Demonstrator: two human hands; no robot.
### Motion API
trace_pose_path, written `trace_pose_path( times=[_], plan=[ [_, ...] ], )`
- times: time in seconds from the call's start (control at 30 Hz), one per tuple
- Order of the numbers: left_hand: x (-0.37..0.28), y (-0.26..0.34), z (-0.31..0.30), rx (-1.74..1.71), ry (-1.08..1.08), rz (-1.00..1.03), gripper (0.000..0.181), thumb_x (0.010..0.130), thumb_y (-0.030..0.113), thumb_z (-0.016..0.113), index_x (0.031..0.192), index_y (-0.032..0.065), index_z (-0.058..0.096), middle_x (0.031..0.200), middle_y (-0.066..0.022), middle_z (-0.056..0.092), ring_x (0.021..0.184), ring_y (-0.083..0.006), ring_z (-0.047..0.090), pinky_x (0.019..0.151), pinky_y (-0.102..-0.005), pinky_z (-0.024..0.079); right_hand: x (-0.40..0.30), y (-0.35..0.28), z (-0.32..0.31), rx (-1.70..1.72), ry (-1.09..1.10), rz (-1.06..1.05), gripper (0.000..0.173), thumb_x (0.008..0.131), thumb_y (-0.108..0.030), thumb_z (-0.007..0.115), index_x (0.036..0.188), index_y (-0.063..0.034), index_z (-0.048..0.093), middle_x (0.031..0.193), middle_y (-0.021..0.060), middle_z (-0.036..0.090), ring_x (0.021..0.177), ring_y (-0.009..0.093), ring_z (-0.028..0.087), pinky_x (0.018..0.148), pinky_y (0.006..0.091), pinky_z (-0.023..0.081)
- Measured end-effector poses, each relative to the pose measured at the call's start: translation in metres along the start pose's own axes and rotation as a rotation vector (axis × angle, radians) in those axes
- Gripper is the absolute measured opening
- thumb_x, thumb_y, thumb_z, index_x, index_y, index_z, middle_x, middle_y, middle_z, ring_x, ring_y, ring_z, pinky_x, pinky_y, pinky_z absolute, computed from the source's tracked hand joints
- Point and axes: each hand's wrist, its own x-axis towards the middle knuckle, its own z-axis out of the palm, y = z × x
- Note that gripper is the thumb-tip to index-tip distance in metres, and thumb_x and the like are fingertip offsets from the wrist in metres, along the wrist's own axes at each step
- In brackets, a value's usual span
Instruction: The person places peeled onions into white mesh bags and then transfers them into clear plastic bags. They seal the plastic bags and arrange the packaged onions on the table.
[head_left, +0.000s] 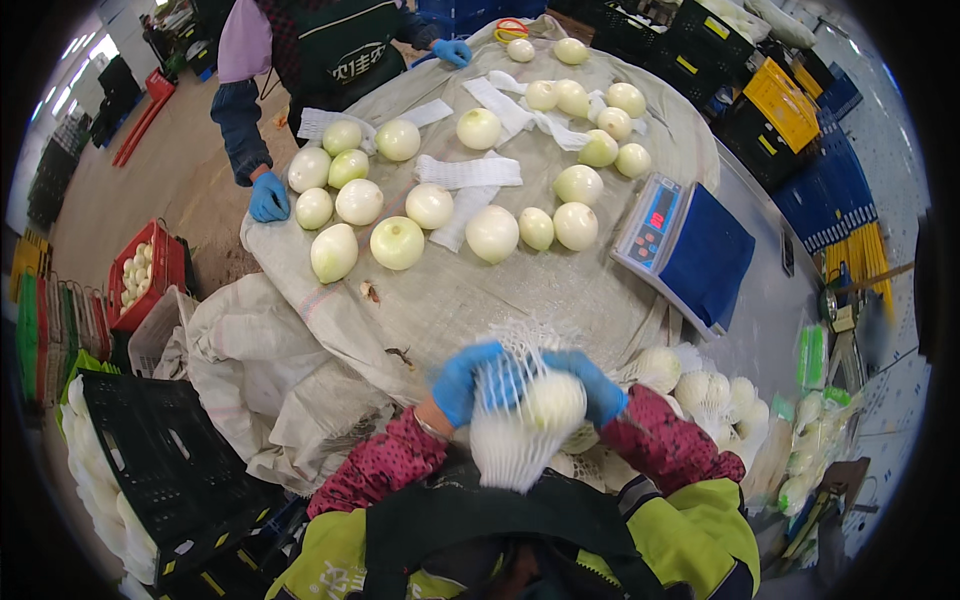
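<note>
My left hand (469, 382), in a blue glove, grips a white foam mesh sleeve (514, 450) close to my body, with some fingers seen through the mesh. A peeled white onion (555, 401) sits in or against the stretched sleeve; blur hides which. My right hand (592, 386), gloved in blue too, is closed around the onion's far right side and the sleeve's edge. Beyond my hands, several loose onions (492, 234) lie spread over the cloth-covered table (480, 307). Flat foam sleeves (469, 172) lie among them. Onions in foam mesh (705, 394) are heaped at my right.
A digital scale (675, 247) with a blue top stands at the table's right. Across the table, a co-worker's gloved hands (268, 198) rest at the cloth's edge. A black crate (172, 457) is at lower left, a red onion crate (142, 274) beyond it. Red-yellow scissors (511, 30) lie far off.
</note>
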Motion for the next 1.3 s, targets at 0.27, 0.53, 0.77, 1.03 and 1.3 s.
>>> trace_pose_path(
  times=[0.27, 0.53, 0.77, 1.03, 1.3],
  plan=[
    [-0.045, -0.082, 0.024, 1.078, 0.213, 0.254, 0.048, 0.086, 0.019, 0.070, 0.127, 0.0024, 0.050, 0.122, -0.0101, 0.053, 0.111, -0.0153, 0.050, 0.095, -0.0283, 0.041, -0.103, 0.083, -0.001, 0.397, -0.046, 0.056, 0.064, 0.079, -0.018, 0.056, 0.136, 0.0034, 0.040, 0.132, 0.0213, 0.052, 0.118, 0.033, 0.054, 0.103, 0.0470, 0.042],
    [-0.071, -0.099, 0.037, 0.773, 0.218, -0.244, 0.041, 0.092, 0.015, 0.058, 0.128, -0.0003, 0.048, 0.125, -0.0101, 0.056, 0.116, -0.0188, 0.054, 0.100, -0.0329, 0.044, -0.131, 0.089, 0.010, 0.294, 0.162, -0.058, 0.038, 0.092, -0.020, 0.054, 0.122, 0.0025, 0.055, 0.117, 0.0143, 0.062, 0.104, 0.023, 0.062, 0.094, 0.0356, 0.048],
    [0.003, -0.148, 0.120, 1.159, -0.287, 0.147, 0.039, 0.084, 0.011, 0.067, 0.120, 0.0030, 0.054, 0.128, -0.0092, 0.048, 0.122, -0.0204, 0.044, 0.105, -0.0331, 0.034, -0.206, 0.030, -0.057, -0.022, 0.343, -0.469, 0.029, 0.091, -0.019, 0.055, 0.101, 0.0068, 0.064, 0.093, 0.0134, 0.068, 0.080, 0.020, 0.066, 0.078, 0.0313, 0.053],
    [0.064, -0.224, 0.085, 1.496, -0.726, 0.449, 0.056, 0.087, 0.011, 0.062, 0.139, 0.0086, 0.043, 0.134, -0.0153, 0.048, 0.125, -0.0302, 0.045, 0.107, -0.0394, 0.033, -0.248, 0.064, -0.185, -0.675, 0.654, -0.404, 0.028, 0.080, -0.009, 0.057, 0.103, 0.0022, 0.067, 0.094, 0.0095, 0.069, 0.089, 0.018, 0.062, 0.085, 0.0306, 0.047],
    [0.015, -0.104, 0.054, 1.377, -0.255, 0.429, 0.034, 0.087, 0.013, 0.064, 0.120, 0.0090, 0.062, 0.122, -0.0080, 0.060, 0.113, -0.0209, 0.055, 0.100, -0.0340, 0.042, -0.171, -0.046, -0.083, -1.551, 0.577, -0.733, 0.024, 0.084, -0.012, 0.059, 0.105, -0.0038, 0.066, 0.094, 0.0169, 0.062, 0.086, 0.036, 0.060, 0.078, 0.0391, 0.048]
  ],
)
